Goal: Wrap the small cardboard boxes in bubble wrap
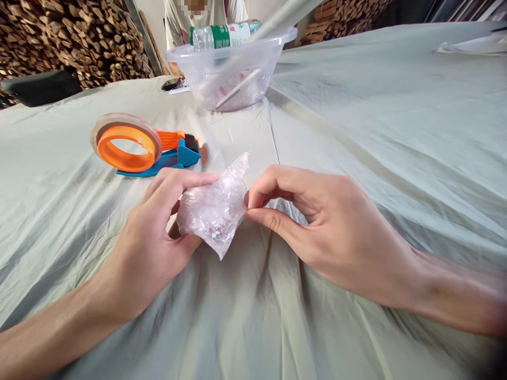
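A small bundle of clear, crinkled bubble wrap [214, 211] is held a little above the cloth, with pointed corners at its top and bottom. What lies inside cannot be made out. My left hand [154, 232] grips it from the left, thumb below and fingers along the top. On the other side, my right hand [317, 221] pinches the wrap's right edge between thumb and forefinger. Beyond my left hand stands a tape dispenser [150, 169], blue and orange, with a roll of clear tape [97, 132] on its orange hub.
A clear plastic basin [190, 68] stands at the back with see-through material inside and a green-labelled bottle [222, 37] across its top. Behind it is a person [178, 21]. A phone [172, 83] lies beside it. Wrinkled pale cloth [356, 137] covers the table; stacked wood [79, 37] rises behind.
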Tool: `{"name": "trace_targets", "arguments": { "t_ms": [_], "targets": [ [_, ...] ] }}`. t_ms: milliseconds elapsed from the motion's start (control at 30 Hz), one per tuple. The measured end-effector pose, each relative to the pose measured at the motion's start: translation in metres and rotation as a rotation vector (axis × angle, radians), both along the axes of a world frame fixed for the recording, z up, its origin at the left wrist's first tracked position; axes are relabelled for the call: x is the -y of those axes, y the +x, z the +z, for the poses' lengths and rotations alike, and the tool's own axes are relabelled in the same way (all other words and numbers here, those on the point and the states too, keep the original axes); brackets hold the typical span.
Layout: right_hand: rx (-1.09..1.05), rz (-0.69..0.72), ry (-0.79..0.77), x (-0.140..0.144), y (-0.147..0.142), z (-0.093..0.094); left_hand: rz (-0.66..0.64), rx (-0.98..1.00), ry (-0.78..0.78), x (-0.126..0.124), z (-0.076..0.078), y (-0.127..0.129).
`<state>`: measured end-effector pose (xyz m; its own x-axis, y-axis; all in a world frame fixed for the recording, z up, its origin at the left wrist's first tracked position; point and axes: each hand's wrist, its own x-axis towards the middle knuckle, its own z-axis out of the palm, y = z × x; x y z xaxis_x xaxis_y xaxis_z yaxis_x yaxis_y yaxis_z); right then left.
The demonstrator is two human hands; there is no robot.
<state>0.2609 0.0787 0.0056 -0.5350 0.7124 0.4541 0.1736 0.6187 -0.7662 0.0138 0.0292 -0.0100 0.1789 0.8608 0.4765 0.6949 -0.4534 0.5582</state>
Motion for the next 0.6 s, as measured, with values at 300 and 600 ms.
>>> {"name": "trace_targets", "arguments": {
  "t_ms": [300, 600],
  "targets": [
    [-0.141, -0.027, -0.111, 0.004, 0.007, 0.013, -0.021, -0.062, 0.134, -0.005, 0.001, -0.005],
    [-0.147, 0.015, -0.333, -0.018, 0.011, 0.005, -0.073, -0.135, 0.172, 0.000, 0.008, -0.004]
  ]
}}
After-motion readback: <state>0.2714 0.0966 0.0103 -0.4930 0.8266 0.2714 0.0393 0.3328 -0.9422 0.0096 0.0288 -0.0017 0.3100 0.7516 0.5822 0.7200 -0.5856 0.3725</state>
